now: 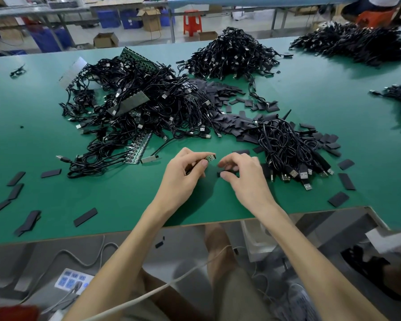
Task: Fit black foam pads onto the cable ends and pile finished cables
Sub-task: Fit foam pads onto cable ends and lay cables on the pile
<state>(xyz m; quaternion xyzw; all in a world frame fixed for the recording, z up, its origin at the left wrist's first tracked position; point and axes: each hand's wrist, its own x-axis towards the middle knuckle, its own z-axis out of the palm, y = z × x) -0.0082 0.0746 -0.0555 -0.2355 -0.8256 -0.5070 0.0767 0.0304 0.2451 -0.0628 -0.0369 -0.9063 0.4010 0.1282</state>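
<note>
Black foam pad (227, 170), small, in right hand (244, 179)

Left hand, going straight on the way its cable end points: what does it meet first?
Probably the right hand, pinching a black foam pad just across a small gap from the cable end in the left hand. Depth is unclear.
</note>
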